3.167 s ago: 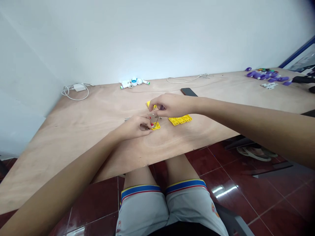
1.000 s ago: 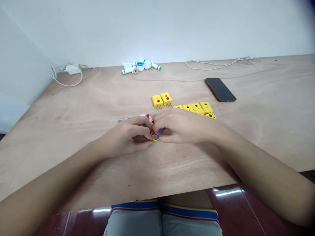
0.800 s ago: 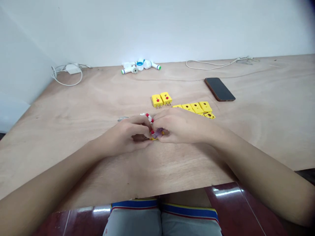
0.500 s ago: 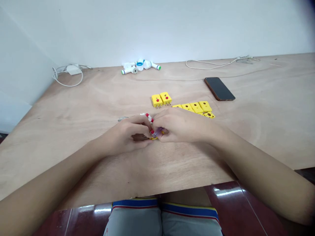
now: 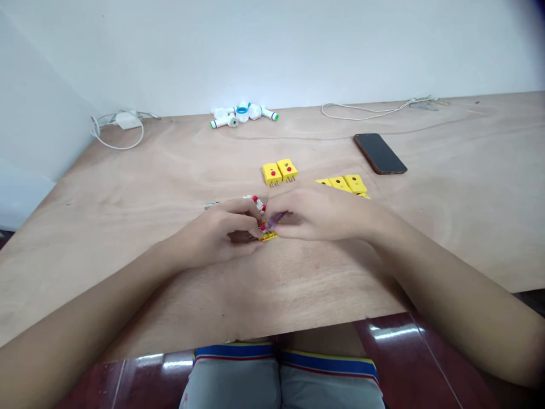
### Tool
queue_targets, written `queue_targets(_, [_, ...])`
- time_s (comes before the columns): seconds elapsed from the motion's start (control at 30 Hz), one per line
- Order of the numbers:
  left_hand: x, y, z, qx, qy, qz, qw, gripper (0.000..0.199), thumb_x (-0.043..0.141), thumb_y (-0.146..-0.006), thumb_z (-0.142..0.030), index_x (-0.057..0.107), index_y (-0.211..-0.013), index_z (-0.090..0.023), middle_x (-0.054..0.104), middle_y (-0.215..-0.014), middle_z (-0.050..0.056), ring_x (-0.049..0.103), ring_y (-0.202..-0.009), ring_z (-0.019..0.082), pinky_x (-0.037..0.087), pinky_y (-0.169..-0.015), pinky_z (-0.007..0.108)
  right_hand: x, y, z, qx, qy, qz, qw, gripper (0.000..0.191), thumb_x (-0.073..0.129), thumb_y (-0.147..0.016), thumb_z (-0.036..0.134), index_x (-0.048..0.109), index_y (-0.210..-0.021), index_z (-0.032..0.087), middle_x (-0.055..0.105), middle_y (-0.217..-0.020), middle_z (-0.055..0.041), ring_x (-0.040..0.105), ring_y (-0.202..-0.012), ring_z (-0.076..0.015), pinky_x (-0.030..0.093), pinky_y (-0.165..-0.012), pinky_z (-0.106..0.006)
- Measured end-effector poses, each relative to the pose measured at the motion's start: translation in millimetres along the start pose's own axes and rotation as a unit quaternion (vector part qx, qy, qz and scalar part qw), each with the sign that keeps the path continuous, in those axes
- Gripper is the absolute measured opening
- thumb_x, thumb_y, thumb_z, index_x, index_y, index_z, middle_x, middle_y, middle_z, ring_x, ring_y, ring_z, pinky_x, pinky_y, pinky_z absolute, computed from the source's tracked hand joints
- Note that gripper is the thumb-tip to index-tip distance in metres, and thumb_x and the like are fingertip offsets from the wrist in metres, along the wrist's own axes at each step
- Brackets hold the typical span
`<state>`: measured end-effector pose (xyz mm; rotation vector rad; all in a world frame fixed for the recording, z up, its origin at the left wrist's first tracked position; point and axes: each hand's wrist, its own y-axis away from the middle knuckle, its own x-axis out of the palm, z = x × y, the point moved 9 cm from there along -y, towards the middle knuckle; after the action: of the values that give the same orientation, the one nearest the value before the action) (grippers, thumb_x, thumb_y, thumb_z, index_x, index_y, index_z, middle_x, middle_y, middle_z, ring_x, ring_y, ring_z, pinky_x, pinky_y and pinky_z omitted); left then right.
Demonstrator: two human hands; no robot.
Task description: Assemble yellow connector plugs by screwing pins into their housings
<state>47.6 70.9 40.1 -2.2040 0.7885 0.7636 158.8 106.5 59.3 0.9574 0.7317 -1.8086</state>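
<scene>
My left hand is closed around the side of a yellow plug half low over the table, with a small red piece at its fingertips. From the right, my right hand pinches a see-through purple tool, its tip end at the yellow half; the tool's kind is mostly hidden by the fingers. Just beyond the fingertips lie small red and white pieces. Thin metal pins are beside my left hand. Several yellow plug shells lie partly behind my right hand.
Two yellow plugs with metal pins stand past my hands. A dark phone lies at the right. Along the wall are a white charger with cable, white pipe-like fittings and a white cable. The table's front edge is near my lap.
My right hand has shifted slightly up and tilted the purple tool, showing more of the yellow half and covering more of the yellow shells. My left hand stays in place.
</scene>
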Motion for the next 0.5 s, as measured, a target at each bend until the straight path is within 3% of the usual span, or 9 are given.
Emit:
queue_targets(0.1, [-0.7,1.6,0.8,-0.004,-0.007,-0.002,1.0,0.004,0.077,-0.103,-0.019,0.079,-0.101,-0.018,0.074,-0.115,0.01,0.072,-0.09,0.015,0.058,-0.068,0.023,-33.3,4.8,4.7,-0.04,-0.116,-0.157,0.98,0.031,0.065,-0.112,0.037,0.069,-0.087,0.02,0.064,-0.08,-0.0001,0.058,-0.075,-0.0147,0.044,-0.071,-0.031])
queue_targets(0.17, [-1.2,1.7,-0.2,-0.001,-0.009,-0.001,1.0,0.004,0.077,-0.103,-0.019,0.079,-0.1,-0.017,0.074,-0.114,0.011,0.072,-0.091,0.015,0.059,-0.07,0.023,-51.5,11.1,0.7,-0.064,-0.208,-0.264,0.94,0.04,0.063,-0.114,0.049,0.07,-0.087,0.019,0.062,-0.082,-0.0009,0.059,-0.073,-0.0137,0.047,-0.068,-0.03])
queue_targets(0.27, [-0.4,1.1,-0.4,-0.004,-0.011,0.006,1.0,0.007,0.076,-0.103,-0.017,0.079,-0.097,-0.016,0.074,-0.112,0.011,0.071,-0.09,0.015,0.058,-0.069,0.022,-58.6,16.3,-16.5,-0.035,-0.309,-0.351,0.883,0.046,0.061,-0.114,0.059,0.072,-0.092,0.02,0.064,-0.085,-0.0019,0.059,-0.064,-0.0121,0.048,-0.056,-0.029])
queue_targets(0.37, [-0.6,0.7,-0.5,-0.002,-0.007,0.002,1.0,0.007,0.077,-0.103,-0.017,0.078,-0.097,-0.016,0.074,-0.113,0.011,0.072,-0.091,0.015,0.058,-0.071,0.022,-52.1,15.9,-27.6,0.018,-0.345,-0.36,0.867,0.04,0.069,-0.109,0.06,0.069,-0.094,0.023,0.057,-0.076,0.0021,0.051,-0.052,-0.0107,0.042,-0.043,-0.028])
queue_targets(0.5, [0.1,1.3,0.6,-0.004,0.0,0.003,1.0,0.006,0.077,-0.103,-0.017,0.079,-0.097,-0.016,0.074,-0.114,0.012,0.072,-0.091,0.015,0.058,-0.069,0.023,-36.0,7.5,-20.6,0.025,-0.339,-0.276,0.899,0.039,0.077,-0.105,0.058,0.063,-0.092,0.024,0.061,-0.077,0.0021,0.062,-0.057,-0.0128,0.052,-0.051,-0.029])
